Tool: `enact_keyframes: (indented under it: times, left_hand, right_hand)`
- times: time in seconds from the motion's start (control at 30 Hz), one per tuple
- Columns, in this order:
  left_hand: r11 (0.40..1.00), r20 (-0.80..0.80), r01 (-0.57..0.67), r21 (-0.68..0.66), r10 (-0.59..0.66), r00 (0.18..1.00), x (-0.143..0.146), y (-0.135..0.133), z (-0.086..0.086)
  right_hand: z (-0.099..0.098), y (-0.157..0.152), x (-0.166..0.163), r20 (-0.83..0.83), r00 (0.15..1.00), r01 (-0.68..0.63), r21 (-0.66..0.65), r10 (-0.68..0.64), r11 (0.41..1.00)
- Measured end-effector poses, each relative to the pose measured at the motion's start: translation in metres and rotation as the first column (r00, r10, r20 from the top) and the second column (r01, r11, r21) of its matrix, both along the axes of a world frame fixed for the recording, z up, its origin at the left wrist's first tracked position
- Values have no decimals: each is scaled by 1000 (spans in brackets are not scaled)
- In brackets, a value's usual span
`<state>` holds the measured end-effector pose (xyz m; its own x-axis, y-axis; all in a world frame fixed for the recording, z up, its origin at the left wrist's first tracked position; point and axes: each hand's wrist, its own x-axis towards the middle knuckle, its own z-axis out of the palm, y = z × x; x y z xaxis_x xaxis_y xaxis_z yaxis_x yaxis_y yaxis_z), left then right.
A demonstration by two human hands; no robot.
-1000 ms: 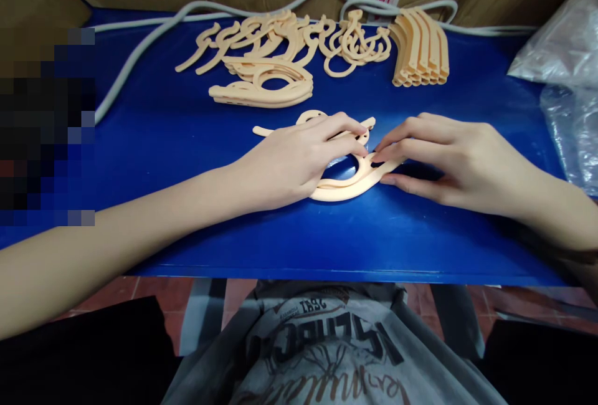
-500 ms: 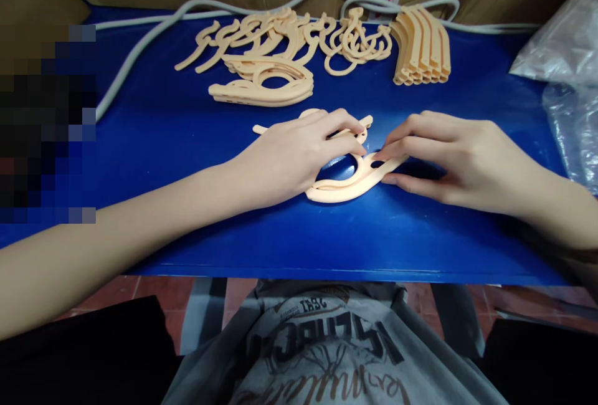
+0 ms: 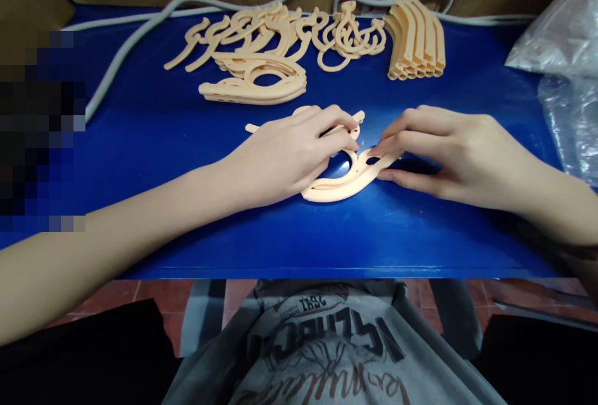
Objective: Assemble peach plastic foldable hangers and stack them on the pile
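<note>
Both hands (image 3: 374, 149) press a flat, curved peach plastic piece (image 3: 343, 185).

Grey printed T-shirt (image 3: 327, 349), bare forearms, dark trousers.

A glossy blue table top (image 3: 163, 137) carries everything in view. Near its middle lies a curved peach plastic hanger piece (image 3: 346, 184), with a thinner peach plastic piece (image 3: 303, 112) just behind it. Further back sits a low stack of curved peach plastic arms (image 3: 255, 84). Behind that stack a loose spread of peach plastic hooks and thin parts (image 3: 289, 34) runs along the far side. To the right of the spread stands a tidy bundle of bent peach plastic strips (image 3: 415, 40). A grey cable (image 3: 121, 50) trails along the back and down the left side. At the right edge rests what looks like a crumpled clear plastic bag (image 3: 560, 81).
</note>
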<state>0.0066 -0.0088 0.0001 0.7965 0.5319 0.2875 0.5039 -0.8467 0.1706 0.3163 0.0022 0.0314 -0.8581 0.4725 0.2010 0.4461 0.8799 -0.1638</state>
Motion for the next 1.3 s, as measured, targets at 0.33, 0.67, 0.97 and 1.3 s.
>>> enact_keyframes:
  times: [0.33,0.67,0.97,1.3]
  left_hand:
    - [1000,40,1,30,-2,999,-4,3,-6]
    - [1000,97,9,-9,-8,995,-6,4,-9]
    - [999,67,3,32,-5,998,-4,-1,-2]
    - [1000,92,10,29,-12,996,-1,-3,-3]
  right_hand:
    - [-1,8,2,-86,996,-13,-117,3,993]
    - [-2,21,11,-80,996,35,-90,-42,995]
    - [-3,12,6,-27,989,148,-7,-148,989]
    - [0,7,2,-45,989,142,-15,-143,990]
